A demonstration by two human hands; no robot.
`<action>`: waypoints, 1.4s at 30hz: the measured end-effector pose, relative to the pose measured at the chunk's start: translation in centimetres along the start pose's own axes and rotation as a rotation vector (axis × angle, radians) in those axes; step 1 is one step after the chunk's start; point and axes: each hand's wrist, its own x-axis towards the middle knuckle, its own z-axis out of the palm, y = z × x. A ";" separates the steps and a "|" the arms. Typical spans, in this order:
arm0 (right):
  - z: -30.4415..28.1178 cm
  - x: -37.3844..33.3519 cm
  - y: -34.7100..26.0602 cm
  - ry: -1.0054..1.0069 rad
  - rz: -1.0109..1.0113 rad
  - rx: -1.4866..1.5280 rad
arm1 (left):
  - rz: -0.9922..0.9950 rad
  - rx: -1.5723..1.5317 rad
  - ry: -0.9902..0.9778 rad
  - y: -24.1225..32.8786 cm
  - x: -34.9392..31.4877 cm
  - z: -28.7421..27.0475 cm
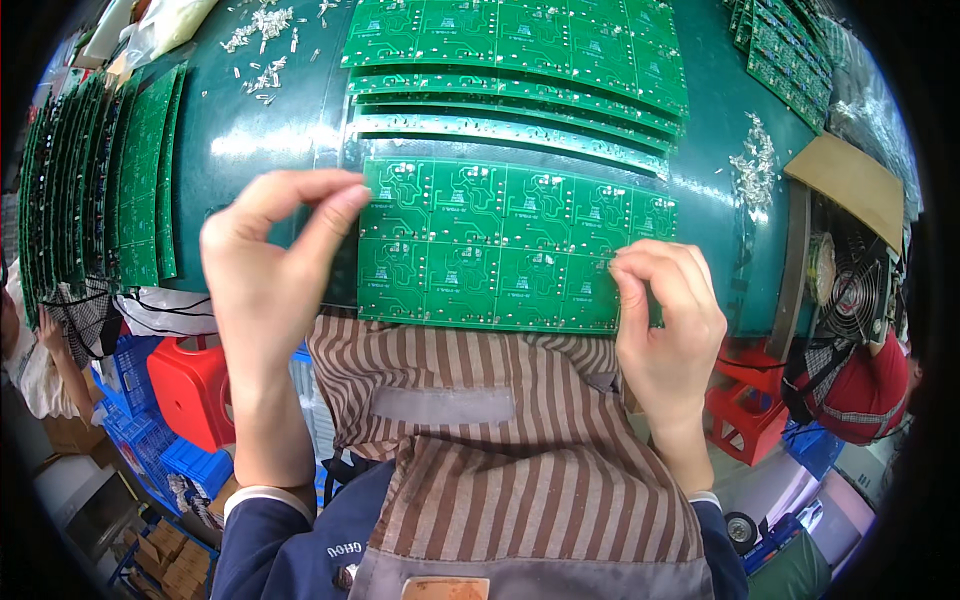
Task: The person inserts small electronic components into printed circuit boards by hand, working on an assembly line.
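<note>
A green circuit board panel (490, 245), printed in a repeated grid, lies in front of me at the table's near edge. My left hand (275, 240) is at its upper left corner, thumb and forefinger pinched together. Over the right part of the panel, my right hand (672, 305) has thumb and forefinger closed just above the surface. Whatever either pinch holds is too small or hidden to make out. Beyond the panel, more green circuit boards (520, 40) overlap in a stepped stack.
Small clear-and-metal components are heaped at the far left (265, 30) and at the right (757, 165). Upright circuit boards (145, 180) stand in a row at left; another board stack (790, 60) is far right. A fan (852, 298) sits at the right edge. Red stools (190, 390) flank me.
</note>
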 end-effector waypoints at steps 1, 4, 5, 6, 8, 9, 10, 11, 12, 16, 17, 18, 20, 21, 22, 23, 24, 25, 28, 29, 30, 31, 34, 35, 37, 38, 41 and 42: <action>-0.2 0.1 0.0 0.003 0.002 -0.001 | 0.016 -0.005 -0.029 0.3 -0.5 0.6; -0.3 0.2 -0.1 -0.017 -0.005 -0.006 | 0.124 -0.013 -0.192 2.0 -1.6 2.0; -0.3 0.2 -0.1 -0.027 -0.005 -0.006 | 0.172 -0.024 -0.228 2.2 -1.8 2.4; -0.3 0.2 -0.2 -0.037 -0.006 -0.007 | 0.195 -0.017 -0.242 2.3 -2.0 2.9; -0.2 0.0 -0.1 -0.023 -0.020 -0.025 | 0.314 0.016 -0.223 1.8 -2.1 3.8; -0.1 -0.1 0.0 -0.013 -0.034 -0.040 | 0.368 0.050 -0.199 1.8 -2.2 4.0; 0.0 -0.3 0.2 -0.008 -0.030 -0.048 | 0.376 0.044 -0.202 1.8 -2.2 4.0; 0.0 -0.4 0.4 0.006 -0.029 -0.019 | 0.401 0.123 -0.197 1.7 -2.2 3.9; -0.1 -0.4 0.5 0.020 -0.029 0.011 | 0.427 0.202 -0.192 1.8 -2.3 3.8; -1.2 0.9 2.3 0.011 0.064 0.096 | 0.402 0.194 -0.169 1.8 -2.6 3.8; -1.6 1.4 3.3 0.074 0.088 0.057 | 0.392 0.218 -0.156 1.9 -2.6 3.8; -1.8 1.9 4.7 0.158 0.152 -0.032 | 0.380 0.245 -0.142 2.0 -2.7 3.7; -2.0 3.1 7.0 0.276 0.323 -0.205 | 0.371 0.252 -0.154 2.2 -2.6 3.8; -2.2 3.8 7.8 0.305 0.427 -0.287 | 0.356 0.256 -0.162 2.3 -2.6 3.8; -2.2 4.2 8.7 0.280 0.441 -0.333 | 0.361 0.269 -0.164 2.3 -2.5 3.8; -2.2 4.5 8.8 0.256 0.475 -0.327 | 0.347 0.277 -0.151 2.4 -2.5 3.8; -2.0 4.3 9.4 0.267 0.420 -0.342 | 0.335 0.284 -0.139 2.4 -2.5 3.8; -1.8 4.2 9.9 0.276 0.363 -0.357 | 0.339 0.297 -0.140 2.3 -2.5 3.7; -1.3 4.2 9.5 0.278 0.342 -0.300 | 0.290 0.270 -0.151 2.3 -2.4 3.7; -1.2 4.1 9.4 0.284 0.348 -0.296 | 0.296 0.275 -0.155 2.3 -2.4 3.7; -1.2 3.9 9.2 0.284 0.309 -0.284 | 0.297 0.283 -0.157 2.2 -2.4 3.7; -1.2 3.8 9.1 0.283 0.267 -0.272 | 0.296 0.290 -0.156 2.2 -2.4 3.7; -1.5 2.5 7.2 0.271 0.400 0.051 | 0.291 0.304 -0.171 2.4 -2.4 3.7; -1.6 1.7 6.4 0.249 0.362 0.213 | 0.294 0.308 -0.170 2.3 -2.4 3.7; -1.1 0.1 5.1 0.253 0.385 0.355 | 0.296 0.271 -0.177 2.2 -2.4 3.8; -1.0 -0.5 4.4 0.235 0.396 0.417 | 0.299 0.269 -0.180 2.2 -2.4 3.8; -0.7 -2.1 3.0 0.193 0.391 0.520 | 0.284 0.269 -0.187 2.3 -2.2 3.8; -0.6 -2.5 2.9 0.185 0.382 0.528 | 0.285 0.268 -0.190 2.3 -2.2 3.8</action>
